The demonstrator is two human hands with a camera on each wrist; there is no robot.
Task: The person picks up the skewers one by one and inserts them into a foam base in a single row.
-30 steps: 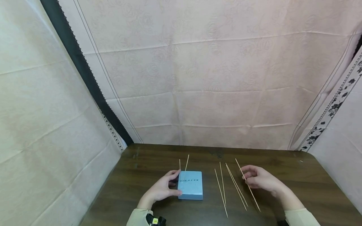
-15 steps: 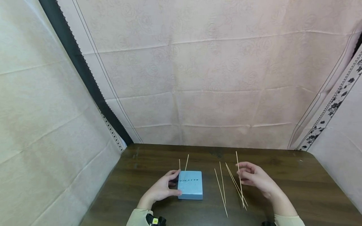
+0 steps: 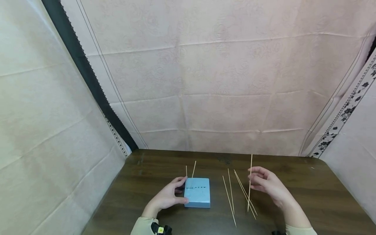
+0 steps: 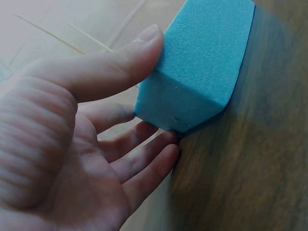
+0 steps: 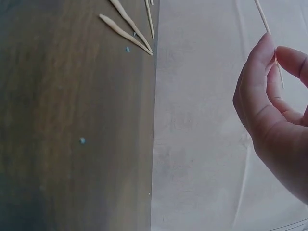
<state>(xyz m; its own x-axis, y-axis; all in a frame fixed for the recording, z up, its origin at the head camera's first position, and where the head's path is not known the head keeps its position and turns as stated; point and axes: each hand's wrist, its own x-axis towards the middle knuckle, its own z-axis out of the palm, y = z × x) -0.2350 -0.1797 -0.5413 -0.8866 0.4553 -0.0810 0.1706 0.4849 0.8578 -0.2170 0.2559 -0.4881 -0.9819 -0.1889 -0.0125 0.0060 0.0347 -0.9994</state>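
A light blue foam block (image 3: 197, 195) lies on the table with a row of dark marks along its top. Two thin wooden skewers (image 3: 194, 169) stick up at its back left. My left hand (image 3: 165, 199) holds the block by its left side; in the left wrist view the thumb (image 4: 139, 53) presses the upper edge while the fingers lie lower down at the block's side and underside. My right hand (image 3: 268, 186) pinches a single skewer (image 3: 251, 166) between thumb and fingertips. That skewer stands nearly upright, overlapping the loose skewers in the head view.
Several loose skewers (image 3: 230, 199) lie between the block and my right hand on the dark wooden table (image 3: 308, 182). Small blue crumbs (image 5: 82, 140) dot the tabletop. A pale cloth (image 3: 220, 98) hangs behind the table, with more cloth at both sides.
The skewer in my right hand has swung from a slant to nearly upright, its lower end shifting left. My right hand has moved slightly left. My left hand and the block have stayed put.
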